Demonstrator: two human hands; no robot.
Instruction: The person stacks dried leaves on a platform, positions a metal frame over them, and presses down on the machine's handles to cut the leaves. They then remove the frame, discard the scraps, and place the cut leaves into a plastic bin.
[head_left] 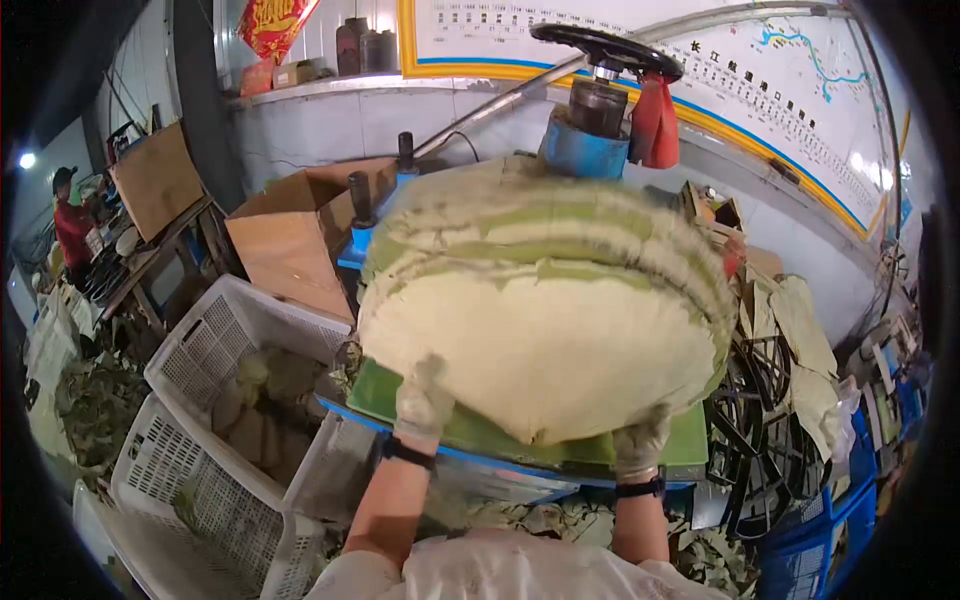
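Observation:
A broad leather hide (540, 350), pale cream on the facing side with green showing in its folds, lies over a green cutting board (375, 388). Its far part is bunched in layers and blurred by motion. My left hand (425, 402), in a whitish glove, grips the hide's near edge at the left, fingers over the cream surface. At the right, my gloved right hand (642, 442) is closed on the near edge, its fingers partly hidden. Dark bands circle both wrists. Behind the hide rises a blue machine post (585, 148) topped by a black handwheel (607, 50).
White plastic crates (215, 500) stand at the left, one with leather pieces inside. Behind them is an open cardboard box (285, 240). Black metal cutting dies (765, 420) hang at the right, near blue crates (815, 540). Another person (75, 230) stands far left.

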